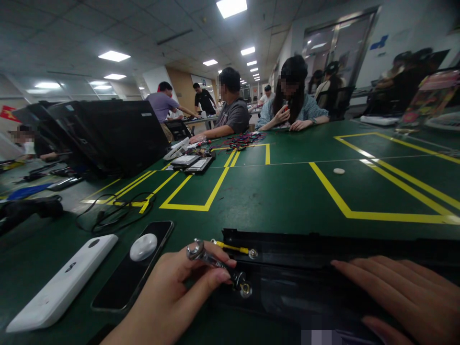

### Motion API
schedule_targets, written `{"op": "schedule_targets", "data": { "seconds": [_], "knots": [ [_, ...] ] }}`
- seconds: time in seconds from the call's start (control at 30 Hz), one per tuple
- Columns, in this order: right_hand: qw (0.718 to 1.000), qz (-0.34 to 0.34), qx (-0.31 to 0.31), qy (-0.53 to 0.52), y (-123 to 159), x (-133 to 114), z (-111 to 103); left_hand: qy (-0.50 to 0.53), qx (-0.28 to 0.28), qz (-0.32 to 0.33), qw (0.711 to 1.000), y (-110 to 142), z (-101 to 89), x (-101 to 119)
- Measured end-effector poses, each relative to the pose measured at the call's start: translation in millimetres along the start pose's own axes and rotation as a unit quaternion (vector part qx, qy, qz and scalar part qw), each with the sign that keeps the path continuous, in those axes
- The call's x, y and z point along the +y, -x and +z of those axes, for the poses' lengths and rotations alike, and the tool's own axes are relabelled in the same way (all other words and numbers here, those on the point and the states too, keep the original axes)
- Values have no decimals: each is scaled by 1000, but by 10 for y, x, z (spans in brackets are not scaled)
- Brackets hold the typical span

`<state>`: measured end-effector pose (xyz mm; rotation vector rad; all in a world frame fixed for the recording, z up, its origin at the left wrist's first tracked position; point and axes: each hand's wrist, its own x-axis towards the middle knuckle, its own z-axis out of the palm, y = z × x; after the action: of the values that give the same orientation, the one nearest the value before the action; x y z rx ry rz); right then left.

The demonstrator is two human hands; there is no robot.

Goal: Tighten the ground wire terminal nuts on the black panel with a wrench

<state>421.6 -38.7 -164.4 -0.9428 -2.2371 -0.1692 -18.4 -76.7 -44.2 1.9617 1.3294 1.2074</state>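
Pinched between the thumb and fingers of my left hand (179, 280) is a metal wrench (212, 260), its open jaw sticking out at the upper left. The wrench's other end is at a brass-coloured nut (246, 289) on a black panel (294, 278); whether it grips the nut I cannot tell. Just above, a short yellow wire (233, 247) with ring terminals is fastened to the panel by a second nut (253, 253). My right hand (402, 292) lies flat on the panel's right part, fingers stretched out and holding nothing.
A phone (134, 273) with a white earbud case (143, 247) on it lies left of my hand, beside a white power bank (64, 282). Farther off are a black cable (115, 215), hard drives (194, 164), stacked black cases (108, 136) and a person (294, 105) across the green table (273, 201).
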Motion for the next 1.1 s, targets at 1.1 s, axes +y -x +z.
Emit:
{"op": "schedule_targets", "data": {
  "seconds": [1.1],
  "knots": [
    [986, -86, -75, 121, -72, -107, -180, -53, -14, 20, 998, 167, -26, -99]
  ]
}}
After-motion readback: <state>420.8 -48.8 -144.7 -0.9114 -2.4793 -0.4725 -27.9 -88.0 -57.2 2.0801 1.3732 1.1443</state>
